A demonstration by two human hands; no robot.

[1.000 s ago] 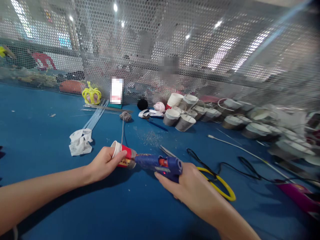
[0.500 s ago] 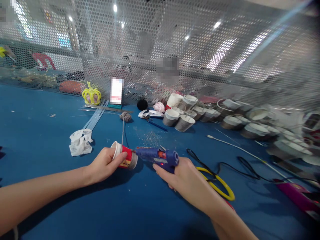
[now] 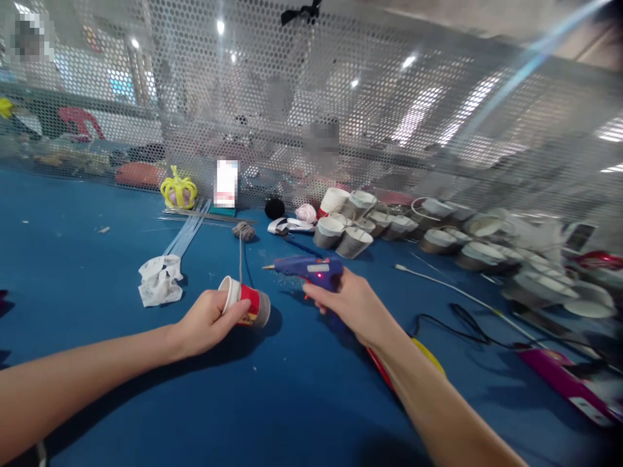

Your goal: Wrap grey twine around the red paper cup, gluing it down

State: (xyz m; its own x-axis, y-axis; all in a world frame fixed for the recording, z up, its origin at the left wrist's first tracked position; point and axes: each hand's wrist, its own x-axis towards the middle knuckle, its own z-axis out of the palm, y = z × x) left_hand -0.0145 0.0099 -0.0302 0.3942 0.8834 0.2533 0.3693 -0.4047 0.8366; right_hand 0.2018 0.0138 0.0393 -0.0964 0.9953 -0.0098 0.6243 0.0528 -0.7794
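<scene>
My left hand (image 3: 211,319) is closed around a paper cup (image 3: 250,299), tilted on its side with its white rim to the left. The cup is red in the middle, and grey yarn wraps its base end. A strand of yarn runs from the cup up to a small grey yarn ball (image 3: 243,231) on the table. In my right hand (image 3: 348,299) is a blue glue gun (image 3: 311,267) with a lit red light. Its metal nozzle points left, above the cup and apart from it. The glue gun's handle is partly hidden by my fingers.
Grey-wrapped cups (image 3: 354,241) stand in groups along the perforated metal screen (image 3: 272,97). Crumpled white paper (image 3: 159,280) lies at left, near a yellow crown-like piece (image 3: 178,189) and a phone (image 3: 226,183). A purple power strip (image 3: 564,383) and cables lie at right.
The glue gun has moved up and away from the cup; its nozzle was at the cup's side before. My left hand keeps holding the cup in nearly the same place.
</scene>
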